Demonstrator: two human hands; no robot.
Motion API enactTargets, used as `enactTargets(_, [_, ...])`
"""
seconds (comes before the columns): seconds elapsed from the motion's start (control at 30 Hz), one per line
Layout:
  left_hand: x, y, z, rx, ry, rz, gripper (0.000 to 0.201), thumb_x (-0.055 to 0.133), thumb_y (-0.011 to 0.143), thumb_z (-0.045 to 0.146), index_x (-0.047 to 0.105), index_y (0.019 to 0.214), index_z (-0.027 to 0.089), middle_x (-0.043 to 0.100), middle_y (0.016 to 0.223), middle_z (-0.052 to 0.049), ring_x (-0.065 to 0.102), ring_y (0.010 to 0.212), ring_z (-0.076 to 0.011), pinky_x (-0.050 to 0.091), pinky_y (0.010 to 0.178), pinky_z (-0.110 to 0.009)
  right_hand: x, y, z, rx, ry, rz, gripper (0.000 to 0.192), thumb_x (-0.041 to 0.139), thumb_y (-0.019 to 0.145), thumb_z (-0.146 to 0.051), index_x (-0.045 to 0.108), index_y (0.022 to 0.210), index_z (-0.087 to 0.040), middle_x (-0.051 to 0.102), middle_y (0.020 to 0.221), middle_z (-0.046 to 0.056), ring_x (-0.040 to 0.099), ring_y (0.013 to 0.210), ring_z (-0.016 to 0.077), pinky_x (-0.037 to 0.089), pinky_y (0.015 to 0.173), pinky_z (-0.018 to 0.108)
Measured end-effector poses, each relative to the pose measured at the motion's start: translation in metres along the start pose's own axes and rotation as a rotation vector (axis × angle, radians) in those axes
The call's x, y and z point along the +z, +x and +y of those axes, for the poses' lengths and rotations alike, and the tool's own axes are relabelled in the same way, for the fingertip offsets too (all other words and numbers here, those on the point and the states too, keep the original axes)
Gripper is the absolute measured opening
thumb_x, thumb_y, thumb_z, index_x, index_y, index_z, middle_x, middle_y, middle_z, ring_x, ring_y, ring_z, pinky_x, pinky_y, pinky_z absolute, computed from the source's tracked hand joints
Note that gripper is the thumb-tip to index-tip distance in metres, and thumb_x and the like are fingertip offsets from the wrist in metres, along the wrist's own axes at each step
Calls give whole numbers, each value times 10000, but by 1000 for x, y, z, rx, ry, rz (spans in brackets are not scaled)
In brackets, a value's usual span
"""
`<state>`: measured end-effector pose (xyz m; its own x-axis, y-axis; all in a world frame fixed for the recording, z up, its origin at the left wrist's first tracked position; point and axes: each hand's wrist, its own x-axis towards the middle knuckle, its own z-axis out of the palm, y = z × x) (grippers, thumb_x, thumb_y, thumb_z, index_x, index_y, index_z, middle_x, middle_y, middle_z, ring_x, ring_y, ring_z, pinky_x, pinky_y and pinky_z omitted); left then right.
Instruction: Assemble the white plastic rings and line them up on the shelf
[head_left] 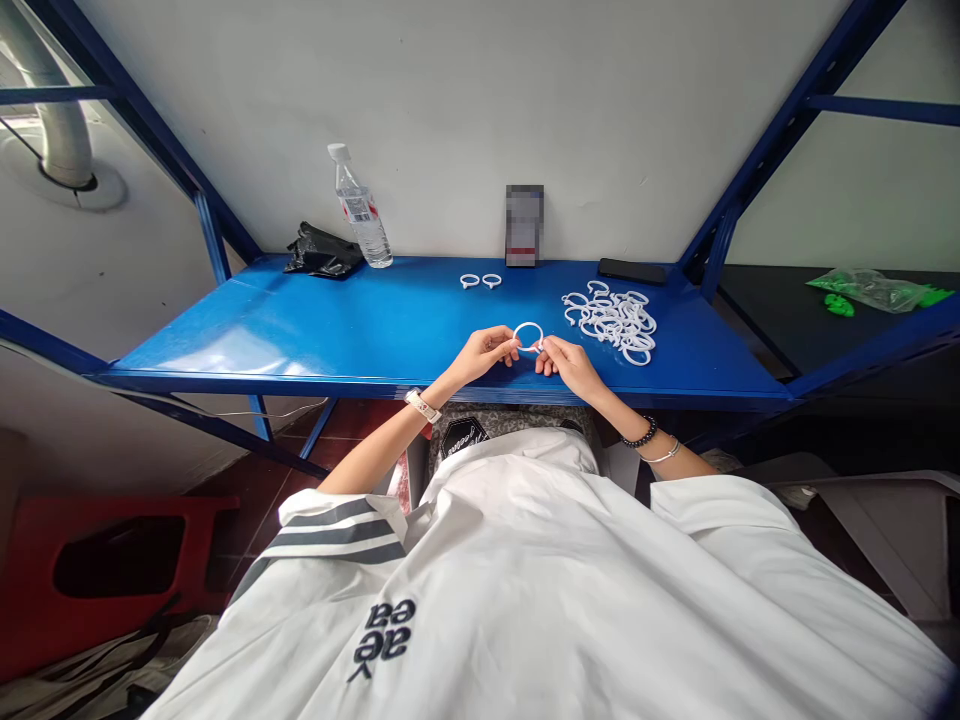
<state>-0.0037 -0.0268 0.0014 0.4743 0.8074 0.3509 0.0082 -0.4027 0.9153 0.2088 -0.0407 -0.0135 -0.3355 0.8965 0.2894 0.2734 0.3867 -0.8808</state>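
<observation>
Both hands meet over the near part of a blue metal shelf (300, 330). My left hand (489, 352) and my right hand (562, 360) pinch the lower ends of one white plastic ring (528, 329), which stands up between the fingertips. A heap of several white rings (616, 321) lies just right of my right hand. Two more white rings (480, 281) lie side by side farther back on the shelf.
A clear water bottle (362, 212) and a crumpled black bag (322, 252) sit at the back left by the white wall. A dark phone (631, 270) lies at the back right. Blue frame posts (720, 245) flank the shelf. A red stool (112, 570) stands low on the left.
</observation>
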Motion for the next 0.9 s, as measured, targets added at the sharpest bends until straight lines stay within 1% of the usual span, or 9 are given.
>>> enactTargets(0.27, [-1, -2, 4, 9, 40, 25, 484, 655, 841, 602, 662, 881, 119, 687, 738, -58, 617, 613, -123, 510, 622, -249, 0, 0, -1, -4, 14, -21, 537, 426, 927, -687, 643, 924, -196, 663, 677, 18, 557, 558, 129, 418, 571, 264])
enactTargets(0.43, [0, -1, 3, -3, 36, 43, 496, 654, 837, 608, 670, 904, 117, 686, 737, -55, 610, 602, -119, 503, 613, -245, 0, -1, -6, 1, 20, -30, 485, 443, 929, -665, 592, 893, -205, 671, 669, 11, 565, 550, 124, 431, 578, 260])
enactTargets(0.57, [1, -1, 1, -33, 28, 49, 507, 635, 849, 614, 667, 954, 119, 681, 746, -50, 605, 599, -112, 491, 610, -238, 0, -1, -9, 1, 15, -27, 452, 470, 917, -663, 544, 875, -219, 677, 664, 3, 566, 542, 126, 445, 585, 266])
enactTargets(0.9, [1, -1, 1, -57, 19, 48, 562, 613, 858, 633, 627, 1081, 116, 683, 765, -46, 609, 596, -106, 481, 594, -227, 0, -2, -13, -6, 20, -7, 465, 491, 895, -692, 508, 859, -229, 671, 667, 5, 569, 541, 132, 462, 579, 274])
